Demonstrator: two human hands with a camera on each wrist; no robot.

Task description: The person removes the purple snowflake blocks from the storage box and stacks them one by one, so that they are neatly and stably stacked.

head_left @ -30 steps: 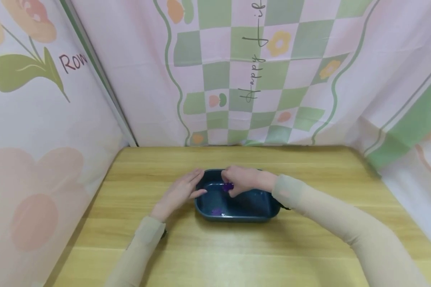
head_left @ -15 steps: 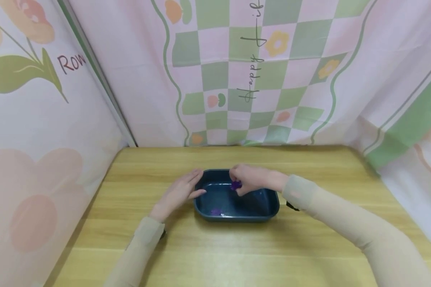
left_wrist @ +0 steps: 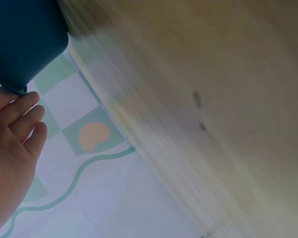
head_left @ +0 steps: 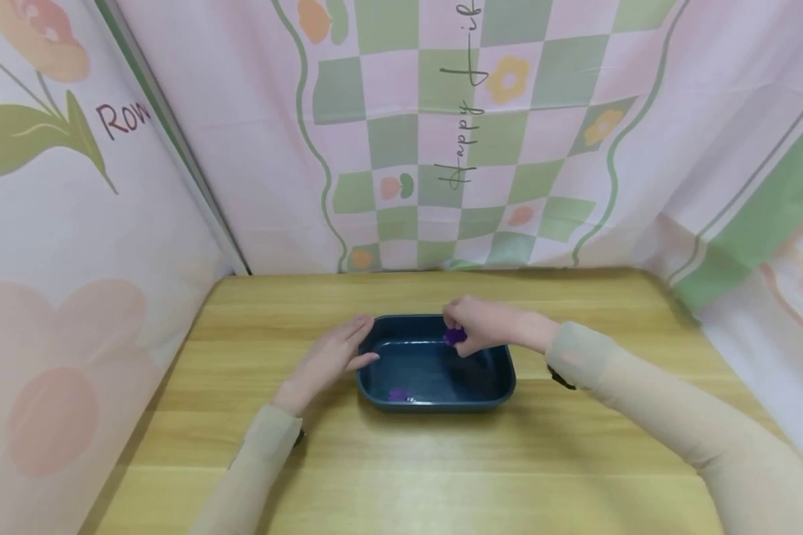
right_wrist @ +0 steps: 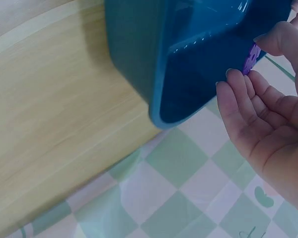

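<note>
A dark blue rectangular bin [head_left: 435, 405] stands on the wooden table. Over its back right part, my right hand [head_left: 491, 325] pinches a small purple plastic piece [head_left: 453, 336] between thumb and fingers. In the right wrist view the piece [right_wrist: 251, 58] looks thin and flat, with holes through it. My left hand [head_left: 324, 360] rests at the bin's left end, fingers extended along the back left corner and thumb reaching over the rim. The left wrist view shows the left fingertips [left_wrist: 30, 99] right at the rim. Inside the bin, at the front left, is a purple patch [head_left: 398, 394].
The wooden table [head_left: 401, 475] extends around the bin on all sides. Behind it hangs a checked green and pink curtain [head_left: 462, 148], and a floral cloth [head_left: 60, 319] closes off the left side. Another curtain [head_left: 763, 275] hangs at the right.
My right hand has moved to the right and slightly back over the bin, carrying the purple piece. The left hand has kept its place on the bin. The head view has shifted slightly.
</note>
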